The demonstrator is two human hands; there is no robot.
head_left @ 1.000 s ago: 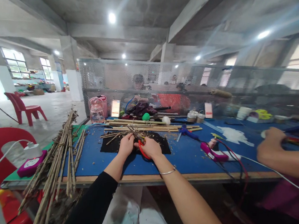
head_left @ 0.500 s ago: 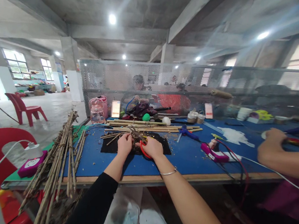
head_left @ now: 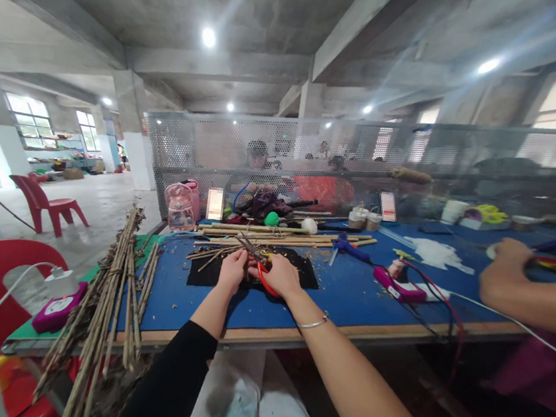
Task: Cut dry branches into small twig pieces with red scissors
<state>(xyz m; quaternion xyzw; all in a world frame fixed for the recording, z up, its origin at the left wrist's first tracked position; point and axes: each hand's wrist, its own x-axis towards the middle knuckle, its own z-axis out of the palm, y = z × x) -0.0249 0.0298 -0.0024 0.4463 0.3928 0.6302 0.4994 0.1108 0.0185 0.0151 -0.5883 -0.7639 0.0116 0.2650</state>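
My right hand (head_left: 282,276) is closed on the red-handled scissors (head_left: 265,278), whose blades point up and left above a black cloth (head_left: 205,275). Close beside it, my left hand (head_left: 232,271) has its fingers pinched together near the blades. Whatever lies between those fingers is too small and hidden to name. Short thin sticks (head_left: 210,254) rest on the cloth's left part, just beyond my left hand. Small brown scraps are scattered over the cloth and the blue table top (head_left: 347,303).
Bundled long twigs (head_left: 116,284) overhang the table's left end near a purple power strip (head_left: 58,307). Bamboo rods (head_left: 295,237) lie behind my hands. Rightward are a blue glue gun (head_left: 351,249), a second purple strip (head_left: 399,286) with cables, and a co-worker's arm (head_left: 539,298).
My left hand has turned slightly and shifted a little right and down. The scissors, still in my right hand, have moved slightly, with their blades now showing more clearly.
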